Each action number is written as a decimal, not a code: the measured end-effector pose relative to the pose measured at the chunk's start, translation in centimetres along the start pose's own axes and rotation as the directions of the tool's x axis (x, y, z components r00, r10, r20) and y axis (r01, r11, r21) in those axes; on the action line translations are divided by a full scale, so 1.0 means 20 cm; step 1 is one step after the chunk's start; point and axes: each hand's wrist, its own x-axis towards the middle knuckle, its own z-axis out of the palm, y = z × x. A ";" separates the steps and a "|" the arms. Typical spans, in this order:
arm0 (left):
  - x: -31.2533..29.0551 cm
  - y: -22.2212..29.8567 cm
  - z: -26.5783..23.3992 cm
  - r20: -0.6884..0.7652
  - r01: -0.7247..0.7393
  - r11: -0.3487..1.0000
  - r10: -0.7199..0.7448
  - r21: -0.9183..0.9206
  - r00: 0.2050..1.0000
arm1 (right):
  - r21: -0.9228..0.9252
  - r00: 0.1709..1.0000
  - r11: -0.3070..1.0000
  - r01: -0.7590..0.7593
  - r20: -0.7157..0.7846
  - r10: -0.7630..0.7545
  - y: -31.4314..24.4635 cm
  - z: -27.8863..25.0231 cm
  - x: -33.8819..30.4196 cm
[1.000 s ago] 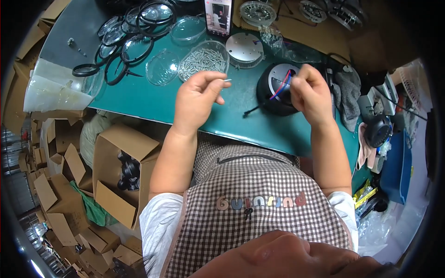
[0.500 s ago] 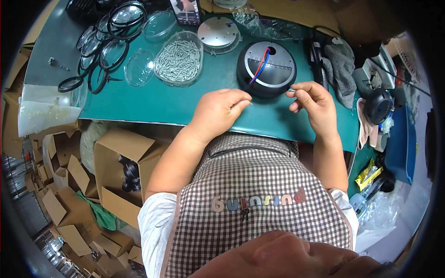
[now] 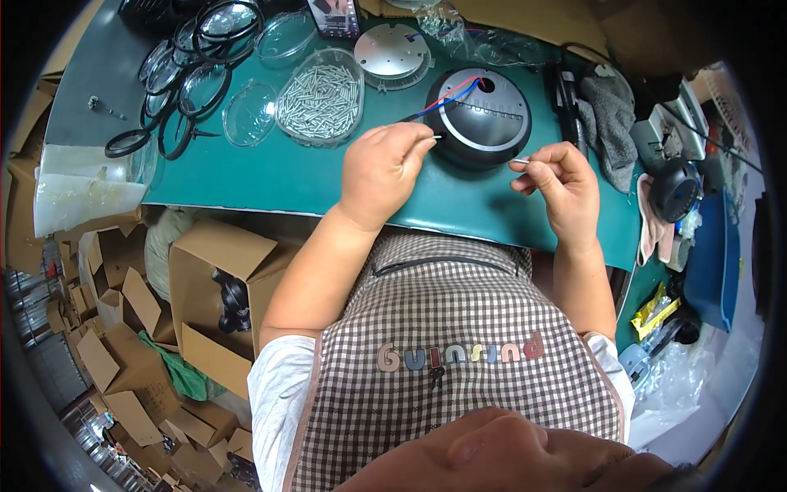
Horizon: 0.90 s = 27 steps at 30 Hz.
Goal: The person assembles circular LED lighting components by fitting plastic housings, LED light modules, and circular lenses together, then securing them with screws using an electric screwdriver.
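A round black housing (image 3: 477, 123) with a grey face sits on the green table in front of me. Red and blue wires (image 3: 451, 97) come out of a hole in its top and run left past the rim. At the housing's lower left edge, my left hand (image 3: 379, 174) pinches a small silver screw (image 3: 438, 137) between thumb and fingers. My right hand (image 3: 564, 190) is at its lower right, with another silver screw (image 3: 519, 161) pinched in its fingertips. A clear tub (image 3: 283, 123) of silver screws stands to the left.
Black rings with clear lenses (image 3: 203, 88) lie at the far left, near clear plastic covers (image 3: 249, 113). A silver disc (image 3: 385, 51) and a phone (image 3: 334, 18) are at the back. On the right lies a grey cloth (image 3: 608, 115). Open cardboard boxes (image 3: 215, 246) stand below the table.
My left hand has moved up to the housing's left edge. The wires, which hung down across its face, now stretch out to the left. My right hand has barely moved.
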 end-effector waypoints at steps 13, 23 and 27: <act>0.04 -0.05 0.03 -0.012 -0.449 0.866 0.463 0.223 0.886 | -0.062 0.991 0.996 0.071 -0.108 -0.078 0.02 0.00 -0.01; -0.02 -0.05 0.03 -0.012 -0.312 0.935 0.319 0.170 0.948 | -0.273 0.969 0.951 0.146 -0.152 -0.193 0.04 -0.03 0.02; -0.02 -0.06 0.02 -0.001 -0.329 0.922 0.336 0.202 0.942 | -0.740 0.840 0.557 0.378 0.020 -0.542 0.05 -0.01 0.06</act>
